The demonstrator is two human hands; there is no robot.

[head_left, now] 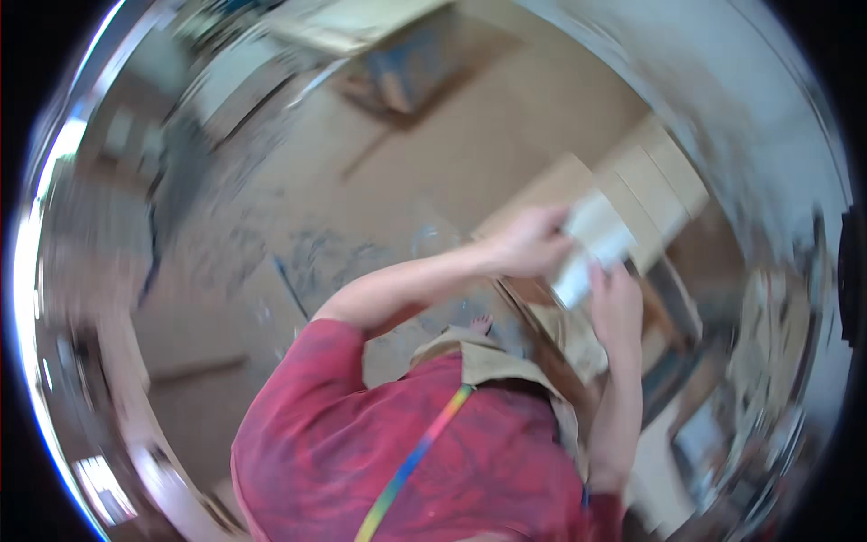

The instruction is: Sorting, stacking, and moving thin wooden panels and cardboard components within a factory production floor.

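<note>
Red shirt (388, 452), white piece (598, 233) gripped between left hand (531, 242), right hand (618, 303)

The white piece (600, 231) on the right looks smooth and papery to me; the tan slabs (657, 172) beyond are matt, wood or card, too blurred to tell. Nearer, the shirt (379, 438) is soft, creased cloth, the strap (414, 459) smooth webbing. The floor (442, 167) looks dull.

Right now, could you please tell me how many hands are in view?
2: the left hand at the left of the white piece, the right hand at its lower right.
</note>
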